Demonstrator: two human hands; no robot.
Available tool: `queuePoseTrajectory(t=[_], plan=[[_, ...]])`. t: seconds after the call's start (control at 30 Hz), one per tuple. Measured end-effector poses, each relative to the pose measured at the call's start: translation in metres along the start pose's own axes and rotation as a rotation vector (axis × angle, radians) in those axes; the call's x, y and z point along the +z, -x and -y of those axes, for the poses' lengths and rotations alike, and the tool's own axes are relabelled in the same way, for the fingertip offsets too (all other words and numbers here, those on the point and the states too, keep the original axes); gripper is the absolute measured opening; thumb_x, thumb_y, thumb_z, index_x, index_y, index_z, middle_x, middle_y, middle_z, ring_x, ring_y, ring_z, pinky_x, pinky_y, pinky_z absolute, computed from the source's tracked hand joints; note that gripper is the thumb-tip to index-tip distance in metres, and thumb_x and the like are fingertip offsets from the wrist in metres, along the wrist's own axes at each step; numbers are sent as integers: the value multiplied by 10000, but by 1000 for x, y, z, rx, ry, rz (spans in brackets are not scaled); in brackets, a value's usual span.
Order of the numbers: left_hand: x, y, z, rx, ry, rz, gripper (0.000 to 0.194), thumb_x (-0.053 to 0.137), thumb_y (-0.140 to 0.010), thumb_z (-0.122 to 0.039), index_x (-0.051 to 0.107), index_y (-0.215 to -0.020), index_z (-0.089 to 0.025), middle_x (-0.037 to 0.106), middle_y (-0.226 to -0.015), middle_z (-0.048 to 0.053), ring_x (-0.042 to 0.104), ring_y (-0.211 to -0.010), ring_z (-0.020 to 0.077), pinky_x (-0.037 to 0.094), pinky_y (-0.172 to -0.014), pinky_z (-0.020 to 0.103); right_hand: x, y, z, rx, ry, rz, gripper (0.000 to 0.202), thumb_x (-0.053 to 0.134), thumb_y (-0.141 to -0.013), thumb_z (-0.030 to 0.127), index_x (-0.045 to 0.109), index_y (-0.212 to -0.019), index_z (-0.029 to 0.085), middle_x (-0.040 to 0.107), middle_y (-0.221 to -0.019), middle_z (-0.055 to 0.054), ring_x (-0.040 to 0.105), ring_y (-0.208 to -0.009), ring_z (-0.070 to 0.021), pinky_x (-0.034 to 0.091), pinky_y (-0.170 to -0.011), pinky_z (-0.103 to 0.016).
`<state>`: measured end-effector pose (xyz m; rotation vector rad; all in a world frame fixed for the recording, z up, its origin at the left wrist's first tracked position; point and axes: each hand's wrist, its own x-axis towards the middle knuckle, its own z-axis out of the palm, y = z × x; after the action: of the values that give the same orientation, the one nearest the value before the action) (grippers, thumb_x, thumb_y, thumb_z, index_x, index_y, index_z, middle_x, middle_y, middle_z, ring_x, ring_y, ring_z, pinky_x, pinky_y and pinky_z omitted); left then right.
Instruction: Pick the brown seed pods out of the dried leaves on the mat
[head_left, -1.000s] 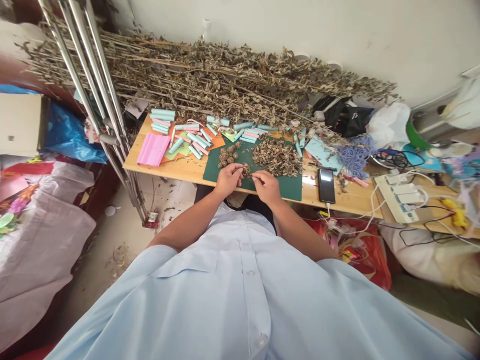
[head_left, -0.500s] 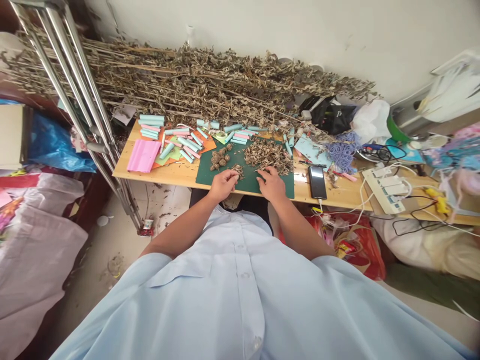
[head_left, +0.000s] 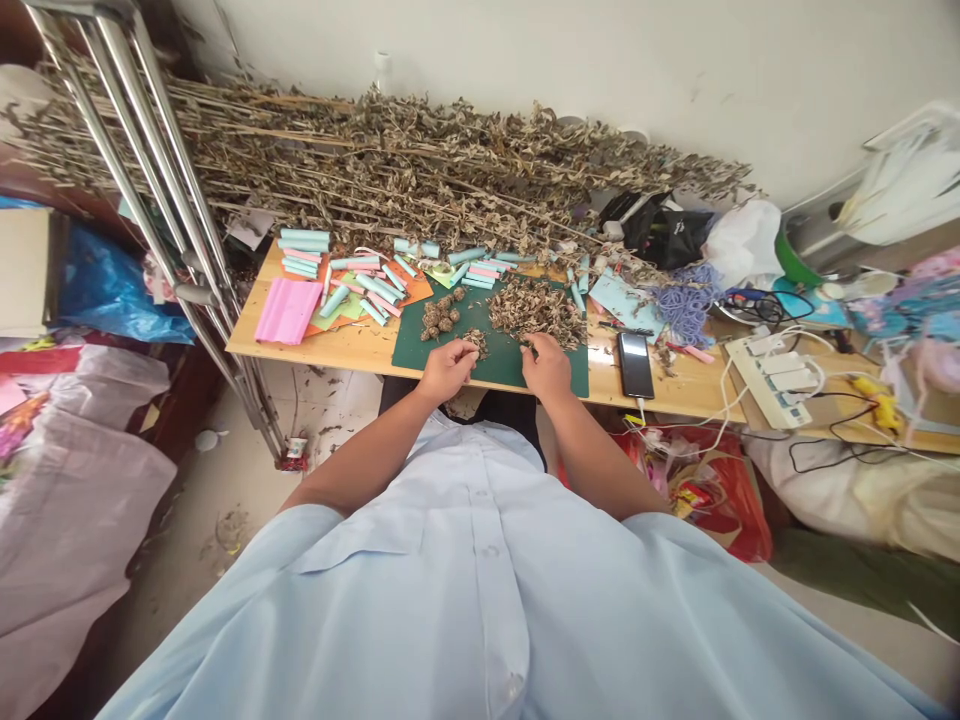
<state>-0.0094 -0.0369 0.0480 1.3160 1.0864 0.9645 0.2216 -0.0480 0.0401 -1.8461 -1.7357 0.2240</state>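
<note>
My left hand is closed, its fingertips pinched together against a small heap of crumbled dried leaves. My right hand is curled shut at the near edge of a larger pile of dried leaves, with bits of leaf at its fingertips. Both hands rest over a green cutting mat. Several brownish balls of rolled leaf lie together at the mat's left, just beyond my left hand. What sits deep inside either grip is hidden.
Pink and blue paper rolls and a pink sheet lie left. Dried plant stalks stretch along the back. Right are a phone on a cable, purple cord and a power strip. Metal crutches lean at left.
My right hand has shifted slightly right, and its spread fingers have drawn together into a pinch at the pile's edge. My left hand has stayed almost still.
</note>
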Motion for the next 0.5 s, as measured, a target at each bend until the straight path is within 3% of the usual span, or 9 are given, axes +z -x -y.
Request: queuePoseTrajectory(t=[0.17, 0.5], plan=[[-1, 1, -1, 5, -16, 4, 148, 603, -860, -290, 669, -910, -167, 614, -664, -22, 559, -486, 91, 467, -528, 224, 5, -14, 2, 52, 69, 39, 330, 546, -911, 291, 677, -1207, 224, 684, -1195, -117, 656, -972, -274, 530, -900, -439], [1, 0, 1, 17, 2, 1, 145, 601, -868, -284, 667, -917, -165, 606, -660, -24, 562, -481, 87, 457, -518, 215, 3, -19, 0, 63, 4, -2, 105, 589, -854, 269, 689, -856, 238, 713, -965, -72, 621, -802, -235, 522, -783, -382]])
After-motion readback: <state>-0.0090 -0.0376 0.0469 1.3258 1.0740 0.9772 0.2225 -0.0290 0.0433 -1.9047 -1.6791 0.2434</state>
